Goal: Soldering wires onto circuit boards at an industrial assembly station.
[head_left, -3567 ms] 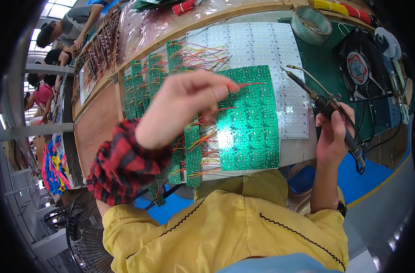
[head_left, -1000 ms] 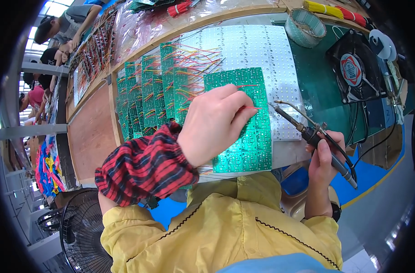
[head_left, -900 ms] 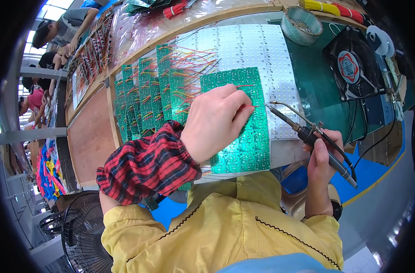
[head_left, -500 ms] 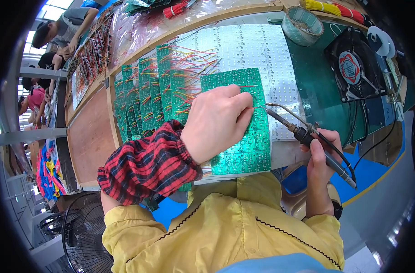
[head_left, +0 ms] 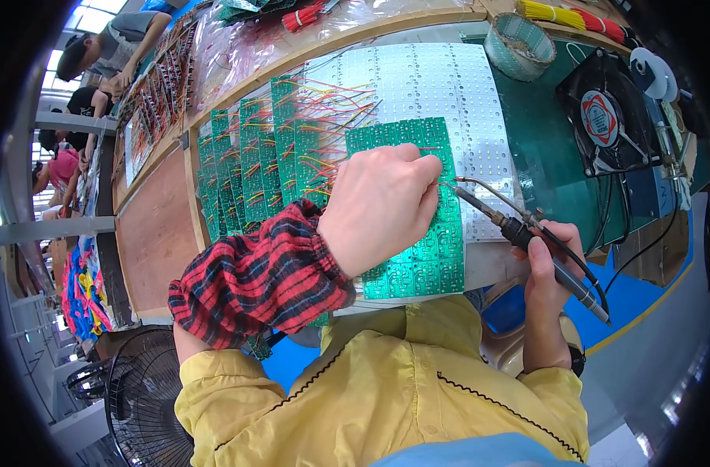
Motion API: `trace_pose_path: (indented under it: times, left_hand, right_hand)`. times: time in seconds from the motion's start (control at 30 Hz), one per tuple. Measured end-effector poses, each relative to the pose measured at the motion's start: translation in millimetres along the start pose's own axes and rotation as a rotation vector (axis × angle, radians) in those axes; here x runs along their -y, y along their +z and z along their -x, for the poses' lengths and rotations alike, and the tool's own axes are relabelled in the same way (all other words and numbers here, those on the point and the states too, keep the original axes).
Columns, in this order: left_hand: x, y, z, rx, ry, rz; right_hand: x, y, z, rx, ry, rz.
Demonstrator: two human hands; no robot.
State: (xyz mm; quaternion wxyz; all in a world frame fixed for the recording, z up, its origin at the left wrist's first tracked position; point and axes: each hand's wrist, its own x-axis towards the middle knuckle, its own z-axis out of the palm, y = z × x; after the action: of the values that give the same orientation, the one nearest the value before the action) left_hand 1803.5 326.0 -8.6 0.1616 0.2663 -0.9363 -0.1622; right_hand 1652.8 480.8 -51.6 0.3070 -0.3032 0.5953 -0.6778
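A green circuit board lies in front of me on white panels dotted with small parts. My left hand, in a red-and-black plaid sleeve cover, is closed in a pinch over the board; its fingertips are partly hidden, and I cannot make out what is in them. A short red wire lies on the board just beyond them. In my right hand is a soldering iron with a thin metal feed tube alongside. Its tip meets or nearly meets the board beside my left fingertips.
Overlapping green boards with red and yellow wires lie at the left. Beyond the panels stand a round woven basket and wire bundles. A black fan and a white spool are at the right. People work at far left.
My left hand has shifted slightly right and nearer the iron's tip. The soldering iron and my right hand have barely moved.
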Motion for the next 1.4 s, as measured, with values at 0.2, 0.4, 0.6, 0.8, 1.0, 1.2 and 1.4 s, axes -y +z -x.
trace_pose_path:
  times: [0.2, 0.4, 0.6, 0.8, 1.0, 1.2, 1.4]
  left_hand:
    - [-0.6, -0.9, -2.0, 0.014, -0.001, -0.011]
    - [-1.7, -2.5, 0.2, 0.015, -0.026, -0.033]
    - [2.1, -12.2, 11.9, 0.02, -0.07, -0.014]
    - [21.0, -49.4, 41.0, 0.131, -0.336, 0.599]
    - [20.5, -41.4, 82.0, 0.07, -0.538, 0.644]
    - [19.2, -32.5, 82.1, -0.073, -0.246, 0.163]
    - [23.6, -26.4, 85.8, -0.132, -0.165, 0.122]
  right_hand:
    - [-2.6, -3.8, -0.3, -0.037, -0.023, -0.02]
    - [-7.5, -6.4, -1.3, -0.048, -0.069, -0.058]
    - [-5.9, -5.6, -1.9, -0.049, -0.081, -0.061]
    - [-5.9, -10.3, 2.5, -0.064, -0.066, -0.086]
    - [-1.4, 11.5, 22.9, 0.051, 0.053, -0.185]
    - [-2.2, 28.8, 30.1, 0.163, 0.067, -0.111]
    - [-4.6, 31.1, 31.3, 0.143, 0.059, -0.067]
